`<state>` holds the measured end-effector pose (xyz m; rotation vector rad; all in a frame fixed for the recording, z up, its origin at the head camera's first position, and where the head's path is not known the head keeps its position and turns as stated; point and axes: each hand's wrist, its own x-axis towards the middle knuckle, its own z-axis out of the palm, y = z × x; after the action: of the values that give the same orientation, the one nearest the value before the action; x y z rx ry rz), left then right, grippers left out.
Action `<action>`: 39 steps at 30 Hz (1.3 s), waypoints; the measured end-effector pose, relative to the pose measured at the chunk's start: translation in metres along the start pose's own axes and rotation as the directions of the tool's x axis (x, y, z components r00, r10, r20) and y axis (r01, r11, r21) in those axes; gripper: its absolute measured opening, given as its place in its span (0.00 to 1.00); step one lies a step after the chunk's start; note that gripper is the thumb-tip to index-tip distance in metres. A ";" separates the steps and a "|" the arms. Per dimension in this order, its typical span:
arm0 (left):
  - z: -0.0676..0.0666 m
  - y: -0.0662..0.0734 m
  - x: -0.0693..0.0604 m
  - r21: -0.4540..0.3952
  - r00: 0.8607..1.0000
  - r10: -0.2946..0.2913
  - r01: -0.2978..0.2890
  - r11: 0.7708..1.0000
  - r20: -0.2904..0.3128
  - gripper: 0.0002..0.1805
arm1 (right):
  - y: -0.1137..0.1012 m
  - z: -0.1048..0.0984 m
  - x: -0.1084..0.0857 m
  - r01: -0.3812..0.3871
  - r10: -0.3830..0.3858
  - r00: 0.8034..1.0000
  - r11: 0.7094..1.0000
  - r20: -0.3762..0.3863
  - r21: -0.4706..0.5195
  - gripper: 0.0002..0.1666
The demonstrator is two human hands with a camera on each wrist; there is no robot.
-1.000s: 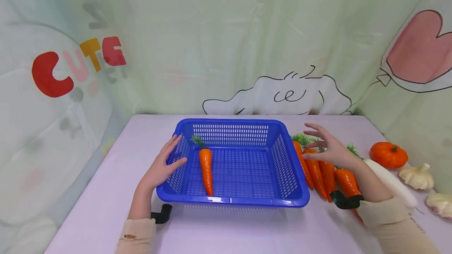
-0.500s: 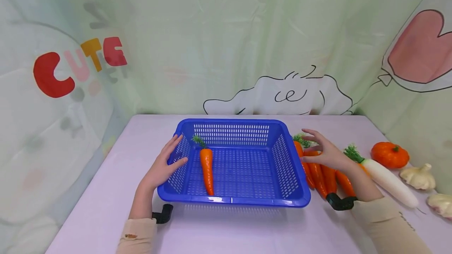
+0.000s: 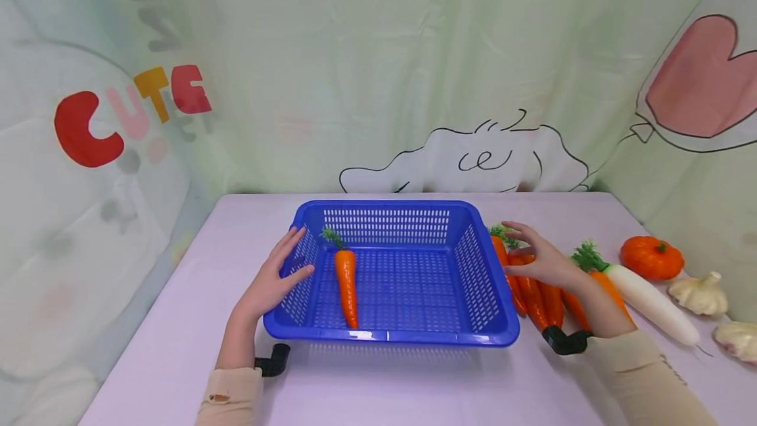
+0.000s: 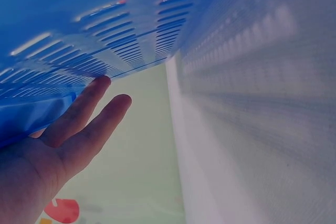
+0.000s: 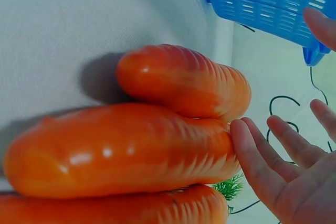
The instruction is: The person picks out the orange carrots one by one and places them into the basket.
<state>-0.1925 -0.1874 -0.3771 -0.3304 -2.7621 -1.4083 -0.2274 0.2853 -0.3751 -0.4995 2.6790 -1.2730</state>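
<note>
A blue plastic basket (image 3: 390, 334) stands on the table with one orange carrot (image 3: 346, 288) inside, on its left. My left hand (image 3: 271, 278) is at the basket's left rim, its fingers fairly straight along the outer wall and its thumb extending over the inside. At the right rim is my right hand (image 3: 544, 260), fingers spread and holding nothing, its thumb pointing at the basket. Under it lie several carrots (image 3: 534, 298), partly hidden by the hand and wrist. In the right wrist view, a fingertip is close to a carrot (image 5: 121, 150); contact is unclear.
To the right of the carrots lie a white radish (image 3: 653, 304), an orange-red pumpkin (image 3: 652, 258) and two garlic bulbs (image 3: 700, 295). A printed curtain (image 3: 378, 84) hangs behind the table (image 3: 177, 321).
My right hand has moved a little left and down, nearer the basket's right rim. More of the radish and a carrot beside it shows. The left hand and basket stay put.
</note>
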 end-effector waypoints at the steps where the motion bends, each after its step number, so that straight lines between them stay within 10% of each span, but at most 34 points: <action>1: 0.000 -0.001 0.000 0.000 1.000 0.000 0.000 1.000 0.000 0.37 | 0.000 0.001 0.000 -0.003 0.003 1.000 1.000 0.004 0.000 0.53; 39: 0.003 -0.002 0.003 -0.007 1.000 0.013 -0.013 1.000 0.005 0.38 | 0.003 0.033 0.021 0.177 -0.181 0.984 0.966 -0.005 -0.190 0.39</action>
<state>-0.1953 -0.1856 -0.3799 -0.3513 -2.7541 -1.4172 -0.2390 0.2554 -0.3979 -0.7714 2.8445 -1.0737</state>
